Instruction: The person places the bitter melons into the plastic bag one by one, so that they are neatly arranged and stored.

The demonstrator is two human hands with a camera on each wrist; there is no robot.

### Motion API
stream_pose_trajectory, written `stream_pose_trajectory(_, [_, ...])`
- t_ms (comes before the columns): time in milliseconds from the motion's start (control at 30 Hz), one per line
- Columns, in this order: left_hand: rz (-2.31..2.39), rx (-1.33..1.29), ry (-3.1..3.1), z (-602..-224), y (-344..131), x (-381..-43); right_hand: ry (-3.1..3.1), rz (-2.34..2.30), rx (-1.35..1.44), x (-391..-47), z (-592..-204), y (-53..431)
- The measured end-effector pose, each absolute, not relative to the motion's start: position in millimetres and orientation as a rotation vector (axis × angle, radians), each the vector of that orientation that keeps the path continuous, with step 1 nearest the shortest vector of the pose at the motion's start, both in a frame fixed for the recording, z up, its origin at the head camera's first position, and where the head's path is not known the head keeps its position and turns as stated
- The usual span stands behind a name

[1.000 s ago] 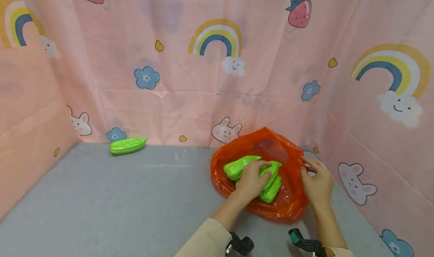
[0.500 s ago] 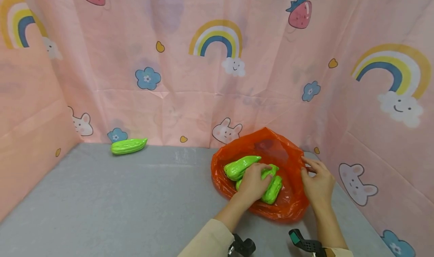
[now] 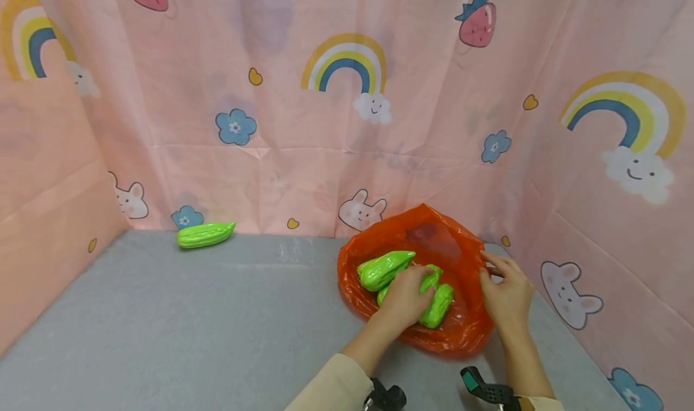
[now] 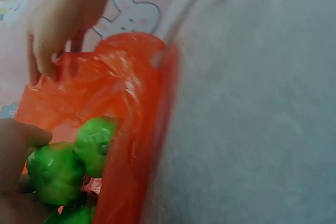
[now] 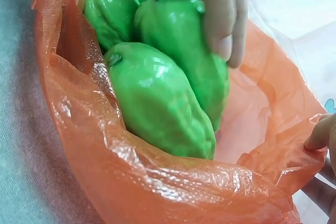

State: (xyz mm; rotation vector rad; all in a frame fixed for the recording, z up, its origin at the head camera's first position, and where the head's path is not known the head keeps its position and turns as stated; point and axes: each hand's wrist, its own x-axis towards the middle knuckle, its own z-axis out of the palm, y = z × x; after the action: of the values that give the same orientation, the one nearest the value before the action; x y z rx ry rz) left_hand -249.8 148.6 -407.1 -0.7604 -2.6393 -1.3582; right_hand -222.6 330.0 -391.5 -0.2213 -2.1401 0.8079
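Observation:
A thin orange-red plastic bag [image 3: 468,335] stands wide-mouthed at the right of the table, with several shiny green bitter melons inside. My left hand [image 3: 403,296] reaches into it and grips one bitter melon [image 5: 176,30], thumb and fingers on its sides. Against that one lies another bitter melon [image 5: 157,103], nearer the bag's front wall. A third melon [image 3: 385,269] leans at the left inside, and part of one more shows below it. With thumb and fingertips, my right hand [image 3: 509,296] pinches the right rim of the bag. The left palm hides part of the pile.
One more bitter melon [image 3: 206,235] lies at the back left of the grey table [image 3: 217,314], by the wall cloth. Pink printed cloth [image 3: 293,176] encloses the back and both sides. Close behind the bag rises the back cloth.
My left hand has lowered slightly and shifted a little with the bitter melon in it, which now sits deeper among the others. The right hand stays on the rim.

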Motion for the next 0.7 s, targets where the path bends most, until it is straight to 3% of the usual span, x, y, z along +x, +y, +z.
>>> stream_pose_trajectory(700, [-0.89, -0.678, -2.633, -409.0, 150.4, -240.4, -2.124, 0.786, -0.187, -223.7, -391.8, 329.8])
